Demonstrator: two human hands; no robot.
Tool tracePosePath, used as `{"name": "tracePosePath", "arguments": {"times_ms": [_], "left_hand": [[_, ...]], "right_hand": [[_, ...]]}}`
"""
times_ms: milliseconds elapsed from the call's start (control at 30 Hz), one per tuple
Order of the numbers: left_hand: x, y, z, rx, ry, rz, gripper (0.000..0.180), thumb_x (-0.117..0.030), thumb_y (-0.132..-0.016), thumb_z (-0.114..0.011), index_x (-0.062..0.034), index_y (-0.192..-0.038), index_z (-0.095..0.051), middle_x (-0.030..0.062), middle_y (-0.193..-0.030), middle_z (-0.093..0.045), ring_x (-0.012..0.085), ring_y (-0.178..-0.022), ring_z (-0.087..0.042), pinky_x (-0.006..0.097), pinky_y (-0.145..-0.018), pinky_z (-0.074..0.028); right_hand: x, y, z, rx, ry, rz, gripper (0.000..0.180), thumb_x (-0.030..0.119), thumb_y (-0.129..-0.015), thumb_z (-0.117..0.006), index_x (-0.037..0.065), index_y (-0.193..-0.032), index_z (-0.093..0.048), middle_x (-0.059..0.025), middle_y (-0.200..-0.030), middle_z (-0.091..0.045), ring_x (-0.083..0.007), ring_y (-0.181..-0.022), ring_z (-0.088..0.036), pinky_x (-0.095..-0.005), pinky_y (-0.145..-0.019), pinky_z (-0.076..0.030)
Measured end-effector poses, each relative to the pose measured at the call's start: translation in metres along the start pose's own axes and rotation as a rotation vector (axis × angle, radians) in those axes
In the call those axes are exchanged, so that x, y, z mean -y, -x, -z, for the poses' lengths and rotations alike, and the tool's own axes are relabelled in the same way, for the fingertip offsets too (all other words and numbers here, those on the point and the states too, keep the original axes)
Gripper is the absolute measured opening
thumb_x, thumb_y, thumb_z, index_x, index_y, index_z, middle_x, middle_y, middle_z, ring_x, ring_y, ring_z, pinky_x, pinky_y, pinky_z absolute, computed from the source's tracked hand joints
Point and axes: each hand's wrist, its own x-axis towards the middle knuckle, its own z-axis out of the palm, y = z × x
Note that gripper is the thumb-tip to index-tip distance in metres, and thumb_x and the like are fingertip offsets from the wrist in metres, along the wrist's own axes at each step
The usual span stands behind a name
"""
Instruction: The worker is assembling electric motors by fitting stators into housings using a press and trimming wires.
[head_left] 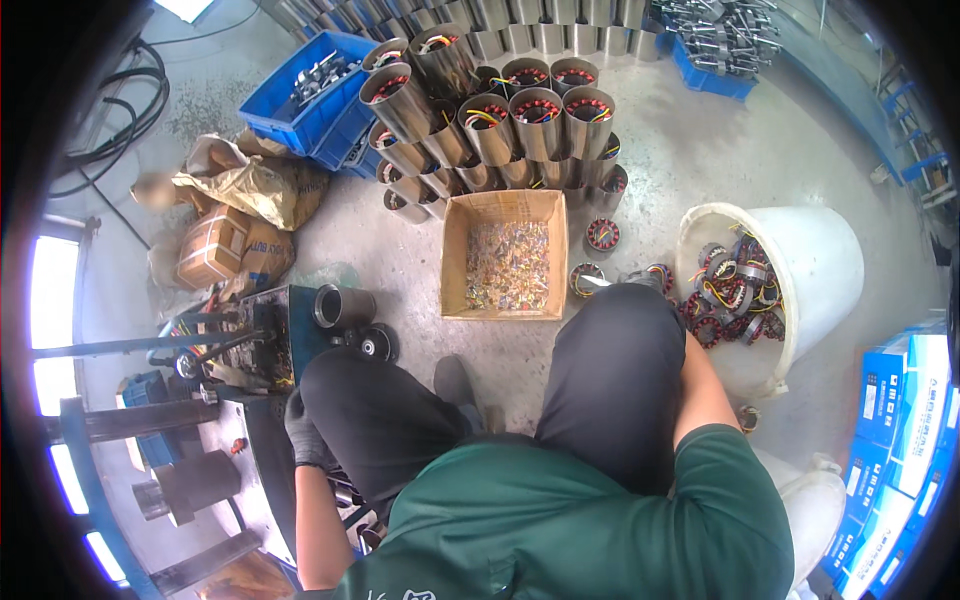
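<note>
My left hand (pixel 301 432), in a grey glove, hangs beside my left knee next to the machine; its fingers are mostly hidden. My right forearm (pixel 704 388) reaches down past my right knee. Just beyond that knee a bit of my grey-gloved right hand (pixel 645 279) shows among wound motor stators, its grip hidden. One stator (pixel 586 280) lies left of it, with a pale strip at its edge. Another stator (pixel 603 235) stands a little farther off. To the right, a white tub (pixel 815 260) on its side holds several stators (pixel 740 285) with coloured wires.
A cardboard box (pixel 455 255) of small colourful bits stands ahead. Behind it are stacked metal cylinders (pixel 487 140), several with stators inside. Blue bins (pixel 300 125) hold metal parts. A machine (pixel 300 330) and a loose metal cylinder (pixel 350 306) are at left; blue-white cartons (pixel 890 400) at right.
</note>
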Motion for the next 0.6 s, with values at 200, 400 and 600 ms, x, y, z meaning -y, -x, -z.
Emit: {"name": "tracePosePath", "arguments": {"times_ms": [200,400,600], "left_hand": [[-0.145,-0.033,-0.084,0.070,0.061,-0.491,0.039,-0.014,-0.099,-0.059,0.0012,-0.134,-0.058,0.0105,-0.126,-0.065,0.0188,-0.108,-0.064,0.034,-0.093,-0.053],[-0.247,0.038,-0.244,0.349,0.327,-0.472,0.037,-0.016,-0.096,-0.059,-0.0002,-0.129,-0.062,0.0098,-0.121,-0.066,0.0171,-0.096,-0.067,0.031,-0.087,-0.052],[-0.127,0.041,-0.324,0.592,0.290,-0.053,0.035,-0.019,-0.096,-0.064,-0.0032,-0.127,-0.062,0.0053,-0.105,-0.068,0.0149,-0.086,-0.066,0.029,-0.079,-0.054]], "right_hand": [[0.035,0.009,0.002,-0.061,0.214,-0.011,0.031,0.023,-0.087,-0.068,0.010,-0.114,-0.060,-0.0186,-0.093,-0.070,-0.0347,-0.087,-0.069,-0.0437,-0.079,-0.053],[0.083,0.031,0.036,-0.168,0.514,-0.035,0.032,0.023,-0.086,-0.067,0.010,-0.115,-0.060,-0.0204,-0.094,-0.070,-0.0371,-0.090,-0.070,-0.0455,-0.080,-0.053],[0.150,0.023,0.068,-0.454,0.574,0.203,0.027,0.022,-0.087,-0.063,0.007,-0.109,-0.060,-0.0272,-0.090,-0.069,-0.0442,-0.091,-0.069,-0.0498,-0.081,-0.053]]}}
